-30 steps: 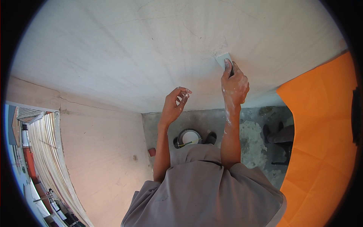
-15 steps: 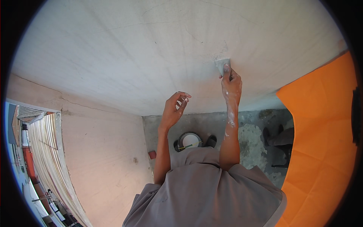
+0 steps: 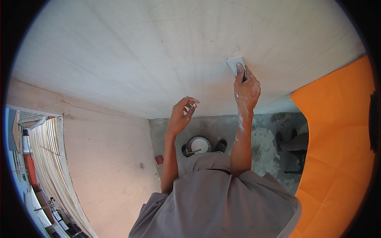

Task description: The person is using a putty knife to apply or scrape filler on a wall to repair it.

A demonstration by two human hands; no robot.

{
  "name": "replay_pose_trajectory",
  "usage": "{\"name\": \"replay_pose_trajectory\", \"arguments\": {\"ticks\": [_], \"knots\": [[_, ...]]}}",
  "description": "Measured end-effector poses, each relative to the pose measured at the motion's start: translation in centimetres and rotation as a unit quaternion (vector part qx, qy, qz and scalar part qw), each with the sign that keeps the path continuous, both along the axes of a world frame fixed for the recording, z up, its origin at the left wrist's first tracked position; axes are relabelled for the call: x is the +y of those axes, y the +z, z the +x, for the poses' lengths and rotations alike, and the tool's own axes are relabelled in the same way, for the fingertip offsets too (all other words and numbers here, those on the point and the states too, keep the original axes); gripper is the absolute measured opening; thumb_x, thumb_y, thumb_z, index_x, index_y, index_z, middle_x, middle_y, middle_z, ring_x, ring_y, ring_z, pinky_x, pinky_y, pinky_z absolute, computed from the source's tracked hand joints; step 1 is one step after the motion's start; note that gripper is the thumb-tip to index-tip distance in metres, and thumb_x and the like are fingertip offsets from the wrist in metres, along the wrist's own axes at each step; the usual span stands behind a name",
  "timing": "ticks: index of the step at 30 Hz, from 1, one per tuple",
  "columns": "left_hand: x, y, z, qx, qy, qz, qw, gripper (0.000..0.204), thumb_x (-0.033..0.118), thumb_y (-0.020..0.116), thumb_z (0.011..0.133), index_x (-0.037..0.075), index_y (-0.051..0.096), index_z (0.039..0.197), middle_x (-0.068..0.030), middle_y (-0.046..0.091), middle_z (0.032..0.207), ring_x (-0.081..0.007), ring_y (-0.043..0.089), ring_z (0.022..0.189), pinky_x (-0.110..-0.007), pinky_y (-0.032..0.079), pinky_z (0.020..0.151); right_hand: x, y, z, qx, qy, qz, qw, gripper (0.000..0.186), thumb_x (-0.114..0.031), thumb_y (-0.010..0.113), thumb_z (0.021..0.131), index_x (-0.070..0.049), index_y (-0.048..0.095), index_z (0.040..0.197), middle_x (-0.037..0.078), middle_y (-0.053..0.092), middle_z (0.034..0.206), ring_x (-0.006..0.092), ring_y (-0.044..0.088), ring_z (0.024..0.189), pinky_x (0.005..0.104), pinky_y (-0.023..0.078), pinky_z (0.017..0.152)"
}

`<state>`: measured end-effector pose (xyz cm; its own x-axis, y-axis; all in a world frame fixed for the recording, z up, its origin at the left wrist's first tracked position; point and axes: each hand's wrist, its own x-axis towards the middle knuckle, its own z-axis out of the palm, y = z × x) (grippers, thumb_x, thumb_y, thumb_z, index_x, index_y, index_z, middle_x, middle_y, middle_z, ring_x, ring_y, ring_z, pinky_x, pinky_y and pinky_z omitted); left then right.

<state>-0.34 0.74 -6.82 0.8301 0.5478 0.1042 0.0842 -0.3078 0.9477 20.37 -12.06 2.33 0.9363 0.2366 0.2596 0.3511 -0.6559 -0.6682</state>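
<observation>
My right hand (image 3: pixel 248 88), smeared with white paste, grips a pale grey putty knife (image 3: pixel 235 64). Its thumb lies along the flat blade, and the blade's far edge is at the wall (image 3: pixel 131 59), beside a rough, cracked patch (image 3: pixel 234 49). My left hand (image 3: pixel 182 115) hangs in front of the wall, lower and to the left. Its fingers are loosely curled with a gap inside, and nothing shows in them. White paste marks its fingertips too.
Between my dark shoes (image 3: pixel 221 146) stands a round bucket (image 3: pixel 199 145) with white contents and a stick-like tool across it. A window opening (image 3: pixel 43 139) is at left, an orange sheet (image 3: pixel 337 131) at right. Another person's leg (image 3: pixel 297 143) shows beside the sheet. A reddish block (image 3: pixel 159 160) lies on the floor.
My right hand has shifted slightly right and turned, so more of the putty knife's blade shows and it is tilted. My left hand has stayed almost still.
</observation>
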Motion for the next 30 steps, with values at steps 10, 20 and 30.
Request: {"name": "replay_pose_trajectory", "arguments": {"ticks": [10,20,30], "knots": [[-0.1,1.0,0.3,-0.002,0.010,-0.017,1.000,0.015,0.002,0.066,0.103,0.005,0.072,0.116,-0.0025,0.074,0.105,-0.0115,0.062,0.081,-0.030,0.050,0.072,-0.6,-3.5,1.2,0.230,0.084,0.126,0.961,0.055,-0.054,0.053,0.111,-0.006,0.080,0.112,0.018,0.074,0.077,0.0392,0.072,0.076,0.0486,0.055,0.077],[0.5,0.9,0.8,-0.007,-0.046,0.012,0.999,0.019,0.000,0.065,0.102,0.008,0.072,0.117,-0.0032,0.073,0.103,-0.0132,0.062,0.084,-0.031,0.049,0.073,-0.3,0.8,-2.9,-0.010,-0.023,-0.047,0.999,0.049,-0.048,0.053,0.111,-0.008,0.080,0.121,0.018,0.079,0.087,0.0401,0.076,0.085,0.0510,0.058,0.080],[0.8,1.2,0.7,-0.010,-0.028,0.006,1.000,0.018,0.000,0.065,0.102,0.006,0.072,0.118,-0.0031,0.073,0.105,-0.0133,0.062,0.083,-0.031,0.049,0.073,-0.4,-2.2,-1.6,0.159,0.051,0.114,0.979,0.059,-0.054,0.051,0.112,-0.004,0.078,0.099,0.014,0.072,0.076,0.0318,0.069,0.073,0.0445,0.053,0.079]]}}
